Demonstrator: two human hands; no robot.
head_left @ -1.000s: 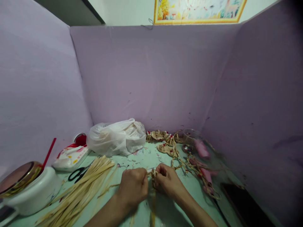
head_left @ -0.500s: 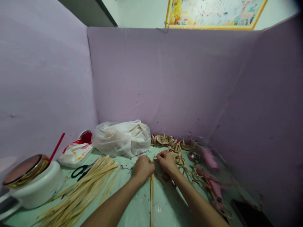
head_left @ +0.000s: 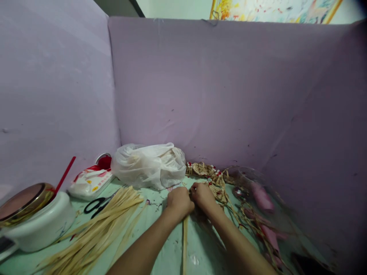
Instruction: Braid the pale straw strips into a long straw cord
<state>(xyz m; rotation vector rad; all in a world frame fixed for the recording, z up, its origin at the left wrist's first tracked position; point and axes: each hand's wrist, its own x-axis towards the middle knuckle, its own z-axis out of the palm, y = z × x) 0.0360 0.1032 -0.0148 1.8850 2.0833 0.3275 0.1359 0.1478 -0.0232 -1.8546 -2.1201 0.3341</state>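
My left hand [head_left: 179, 201] is closed in a fist-like grip over a pale straw strip [head_left: 185, 244], which hangs from under it along the table toward me. Right beside it, my right hand [head_left: 203, 197] has its fingers pinched together at the strip's far end. The fingers cover most of what lies between the two hands. Left of them spreads a loose bundle of straw strips [head_left: 97, 233]. Just beyond my right hand lie woven straw pieces [head_left: 202, 169] with red and white beads.
Black-handled scissors [head_left: 99, 206] lie by the bundle. At the left stand a white mug [head_left: 48, 225] with a gold-rimmed lid and a packet [head_left: 90, 183]. A white plastic bag [head_left: 149, 166] is at the back. Pink rolls [head_left: 262, 196] and tangled cords are on the right.
My hands have drawn together until they nearly touch, the left one turning and shifting right. The view has tilted down a little. The straw strip stays between my arms.
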